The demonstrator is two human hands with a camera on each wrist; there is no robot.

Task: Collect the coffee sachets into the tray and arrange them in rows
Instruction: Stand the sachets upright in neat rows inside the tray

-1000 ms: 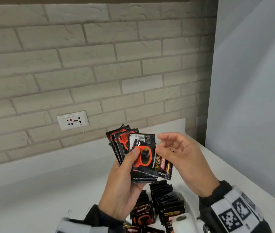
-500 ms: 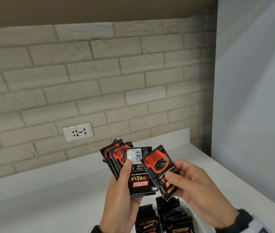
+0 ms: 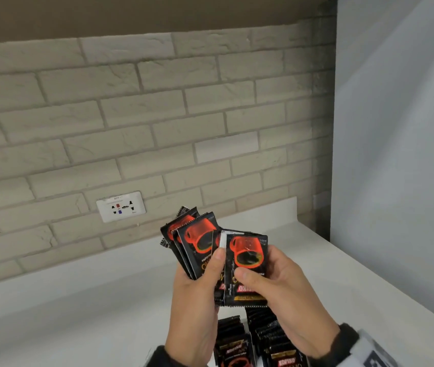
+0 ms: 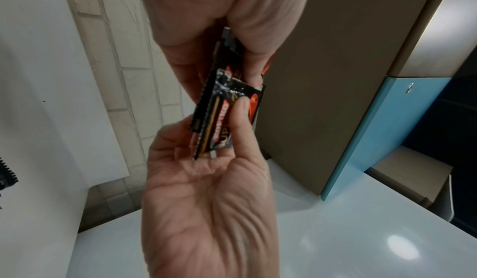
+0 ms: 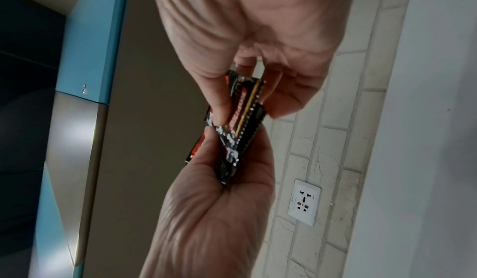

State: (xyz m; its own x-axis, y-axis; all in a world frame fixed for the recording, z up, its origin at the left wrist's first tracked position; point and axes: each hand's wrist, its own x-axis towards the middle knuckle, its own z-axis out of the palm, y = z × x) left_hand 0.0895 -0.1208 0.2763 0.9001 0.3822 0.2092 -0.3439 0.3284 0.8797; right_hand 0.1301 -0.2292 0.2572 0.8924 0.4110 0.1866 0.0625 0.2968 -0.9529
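The right hand (image 3: 277, 284) has turned its sachet (image 3: 246, 266) cup-side up and brought it against the fan (image 3: 194, 245) pinched in the left hand (image 3: 197, 295); both fingers clamp sachets above the filled rows (image 3: 261, 337), ready for stacking.

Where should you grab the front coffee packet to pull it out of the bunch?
Pinch the front sachet by its free right edge, coming from the right: its left side overlaps the fan of sachets under the left hand thumb. The right hand already grips there.
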